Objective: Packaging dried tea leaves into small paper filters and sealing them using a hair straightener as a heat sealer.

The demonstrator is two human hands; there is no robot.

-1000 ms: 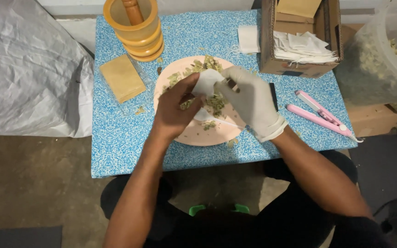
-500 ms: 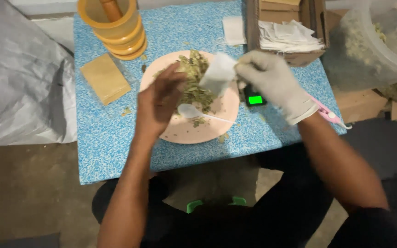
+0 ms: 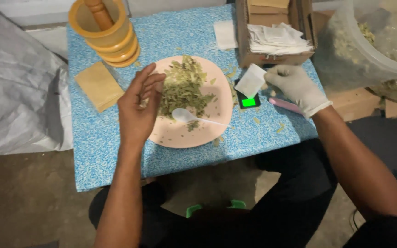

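Gloved right hand [image 3: 295, 87] pinches a small white sachet [image 3: 251, 81] right above the little scale [image 3: 248, 99] with its green-lit display. Bare left hand [image 3: 138, 108] hovers loosely cupped, holding nothing, over the pink plate [image 3: 171, 135] of dried leaves [image 3: 182, 89].

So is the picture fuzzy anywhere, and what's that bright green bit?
Head view: mostly sharp, the left hand slightly soft; the green glow is the lit screen of a small scale under the white pouch held by the gloved right hand; the floor and lower corners are dim.
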